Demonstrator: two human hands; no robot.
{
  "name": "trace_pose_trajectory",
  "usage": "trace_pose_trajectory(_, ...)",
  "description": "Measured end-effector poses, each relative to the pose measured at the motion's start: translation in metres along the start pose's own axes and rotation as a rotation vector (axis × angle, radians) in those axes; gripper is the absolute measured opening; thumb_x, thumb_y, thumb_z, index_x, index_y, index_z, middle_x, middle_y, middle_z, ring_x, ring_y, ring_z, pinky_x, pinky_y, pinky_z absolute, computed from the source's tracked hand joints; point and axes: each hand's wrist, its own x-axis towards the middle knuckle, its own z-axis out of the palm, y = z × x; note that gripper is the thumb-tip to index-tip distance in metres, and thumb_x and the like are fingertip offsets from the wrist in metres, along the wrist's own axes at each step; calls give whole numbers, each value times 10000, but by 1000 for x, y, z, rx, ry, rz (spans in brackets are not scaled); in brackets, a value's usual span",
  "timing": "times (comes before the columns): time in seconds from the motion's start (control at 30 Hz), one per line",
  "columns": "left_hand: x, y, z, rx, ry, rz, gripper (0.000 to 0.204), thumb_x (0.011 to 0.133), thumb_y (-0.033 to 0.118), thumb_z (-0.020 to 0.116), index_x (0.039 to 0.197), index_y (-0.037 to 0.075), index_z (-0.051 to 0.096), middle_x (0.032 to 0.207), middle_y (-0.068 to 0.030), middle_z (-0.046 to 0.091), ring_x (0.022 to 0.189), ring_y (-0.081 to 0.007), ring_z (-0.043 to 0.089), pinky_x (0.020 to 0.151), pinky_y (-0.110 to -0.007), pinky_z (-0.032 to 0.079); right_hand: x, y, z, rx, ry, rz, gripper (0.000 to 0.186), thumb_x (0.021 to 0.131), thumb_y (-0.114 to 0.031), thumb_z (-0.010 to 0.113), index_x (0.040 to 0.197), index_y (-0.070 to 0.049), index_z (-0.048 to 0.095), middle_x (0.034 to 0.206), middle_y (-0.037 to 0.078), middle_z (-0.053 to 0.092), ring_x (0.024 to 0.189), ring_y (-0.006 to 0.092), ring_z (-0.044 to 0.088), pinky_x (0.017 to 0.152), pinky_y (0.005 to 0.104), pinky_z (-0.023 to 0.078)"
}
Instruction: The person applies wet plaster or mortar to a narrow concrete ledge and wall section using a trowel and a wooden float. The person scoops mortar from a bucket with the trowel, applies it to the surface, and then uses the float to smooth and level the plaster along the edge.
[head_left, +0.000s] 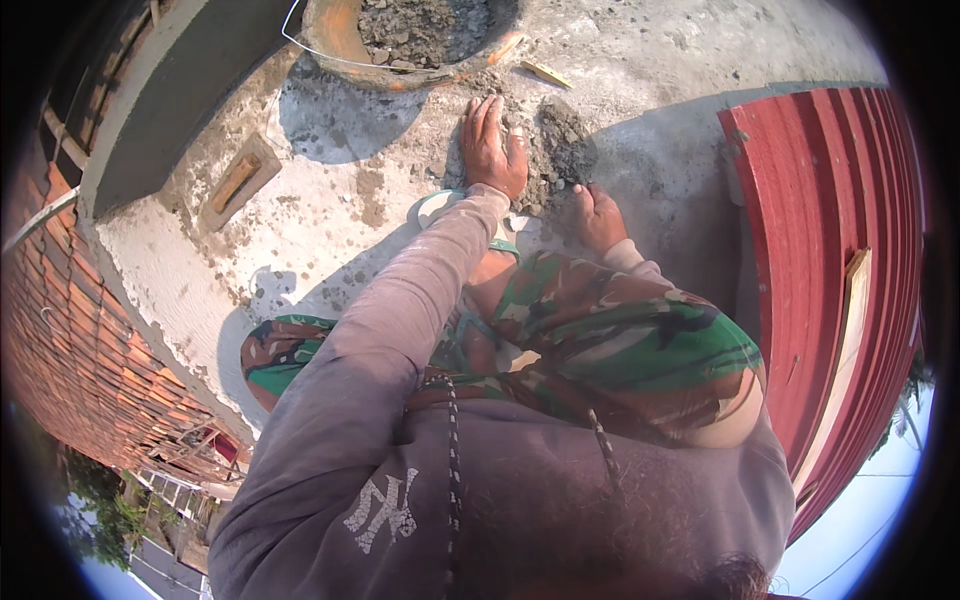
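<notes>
A loose heap of grey, crumbly mortar lies on the rough concrete surface in front of my feet. My left hand rests against the heap's left side, its fingers stretched out and its palm down, gripping nothing. At the heap's near right edge is my right hand; its thumb and a finger reach toward the mortar. The rest of its fingers are partly hidden, and no tool shows in it. Just beyond stands a worn orange-and-grey bucket with a wire handle, holding more lumpy mortar.
A float with a wooden handle lies to the left. Close to the bucket is a small yellow strip. Red corrugated sheeting rises on the right, a plank against it. Beyond the ledge at left spreads a tiled roof.
</notes>
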Motion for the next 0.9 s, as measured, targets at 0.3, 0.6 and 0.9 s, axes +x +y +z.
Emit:
trace_pose_trajectory(0.3, 3, 45, 20, -295, 287, -257, 385, 1021, 146, 467, 1354, -28, 553, 1351, -223, 581, 1263, -385, 541, 1094, -477, 412, -25, -67, -2, 248, -206, 30, 412, 1050, -394, 537, 923, -5, 590, 736, 145, 631, 690, 262, 620, 672, 405, 492)
trace_pose_trajectory(0.6, 87, 164, -90, -700, 381, -281, 411, 1054, 190, 485, 1406, -21, 500, 1379, -201, 518, 1243, -324, 539, 1067, -402, 445, -89, -245, -135, 341, -326, 112, 349, 1048, -339, 573, 932, -10, 589, 710, 61, 580, 515, 118, 550, 501, 304, 462)
trace_pose_trajectory(0.9, 140, 160, -217, -368, 484, -898, 786, 913, 307, 688, 1508, -63, 333, 1518, -321, 406, 1410, -448, 420, 1189, -487, 338, -57, -298, -138, -47, -11, -132, 536, 938, -376, 685, 1295, 19, 623, 1209, 292, 681, 1127, 450, 654, 970, 473, 513)
